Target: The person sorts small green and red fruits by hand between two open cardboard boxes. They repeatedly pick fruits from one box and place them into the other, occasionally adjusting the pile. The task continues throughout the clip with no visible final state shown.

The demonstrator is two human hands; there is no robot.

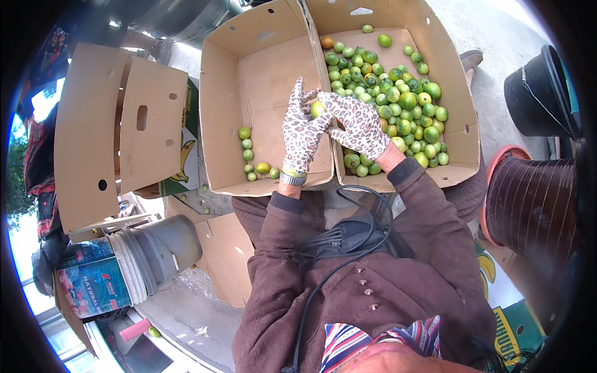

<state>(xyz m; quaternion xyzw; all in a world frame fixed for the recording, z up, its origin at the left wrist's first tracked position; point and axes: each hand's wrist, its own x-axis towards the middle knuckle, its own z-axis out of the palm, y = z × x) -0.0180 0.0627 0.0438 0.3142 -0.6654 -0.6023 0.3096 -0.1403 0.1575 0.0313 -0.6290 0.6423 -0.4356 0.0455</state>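
Two cardboard boxes stand side by side before me. Many green tomatoes (408, 100), a few of them orange, fill much of the right box (459, 154). In the left box (219, 93), several tomatoes (248, 154) lie along the left and near edges. Both my hands wear leopard-print gloves and meet over the inner walls of the boxes. My right hand (357, 119) has its fingers on a yellow-green tomato (318, 109). Beside that tomato is my left hand (303, 128), fingers spread and pointing away; whether it also grips the tomato is unclear.
Empty-looking cardboard boxes (154, 126) stand at the left, above stacked buckets (163, 252). On the right are a black bucket (531, 98) and a dark brown ribbed container (531, 205) with a reddish rim. A black cable (326, 275) loops across my front.
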